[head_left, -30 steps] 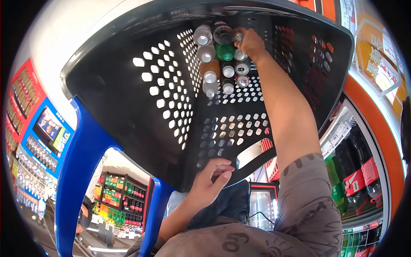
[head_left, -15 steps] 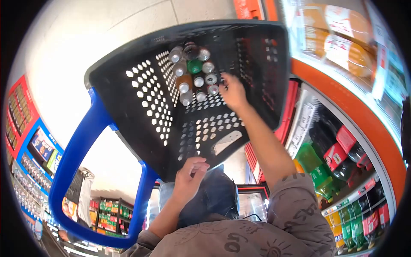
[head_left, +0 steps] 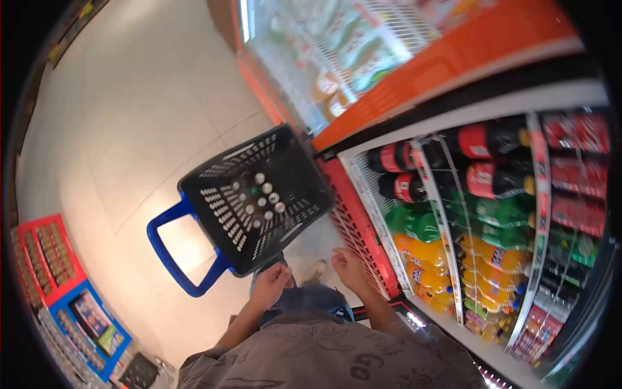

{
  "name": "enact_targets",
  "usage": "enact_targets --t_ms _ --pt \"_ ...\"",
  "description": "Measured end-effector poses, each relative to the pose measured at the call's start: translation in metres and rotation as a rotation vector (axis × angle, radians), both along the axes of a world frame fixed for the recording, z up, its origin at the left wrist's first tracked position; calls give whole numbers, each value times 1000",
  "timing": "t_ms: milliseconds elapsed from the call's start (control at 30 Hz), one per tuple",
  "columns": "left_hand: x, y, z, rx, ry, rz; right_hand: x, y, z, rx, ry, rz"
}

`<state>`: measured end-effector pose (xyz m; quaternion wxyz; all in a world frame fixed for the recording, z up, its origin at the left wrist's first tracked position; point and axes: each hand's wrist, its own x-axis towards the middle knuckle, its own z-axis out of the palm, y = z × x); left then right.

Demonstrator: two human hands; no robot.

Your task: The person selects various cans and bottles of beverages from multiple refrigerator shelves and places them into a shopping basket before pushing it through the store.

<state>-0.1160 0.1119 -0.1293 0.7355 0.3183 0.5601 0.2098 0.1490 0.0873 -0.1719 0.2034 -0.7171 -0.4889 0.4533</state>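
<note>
Half a second ago the right hand (head_left: 350,267) was inside the black basket (head_left: 308,178), beside the cans; now it is out, near the red grille (head_left: 355,223), and the view has swung toward the orange-framed cooler (head_left: 421,81). The left hand (head_left: 271,284) is just beside the basket's near edge. Both look empty, fingers loosely curled; whether the tips meet the thumbs I cannot tell. The bottles and cans (head_left: 267,188) stand clustered on the basket's floor, well inside its corners. The blue handle (head_left: 158,241) juts from its left edge. The grille stands between its right corner and the shelved cola bottles (head_left: 476,178) and orange soda bottles (head_left: 424,251).
</note>
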Motion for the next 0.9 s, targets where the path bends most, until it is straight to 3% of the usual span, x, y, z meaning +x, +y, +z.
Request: enact_targets --t_ms 267,467,600,700,800,900 --pt "76 11 54 259 -79 -442 47 -74 101 123 22 -275" --pt "128 33 69 185 -114 -635 76 -105 169 333 -15 -522" --pt "169 40 105 473 -49 -867 104 -131 215 439 1 -789" --pt "195 32 147 576 -99 -959 138 -152 216 709 -128 -856" --pt "209 18 168 639 -99 -1030 144 -168 272 810 120 -1037" --pt "210 4 146 771 -268 -1019 151 -182 295 815 102 -1121"
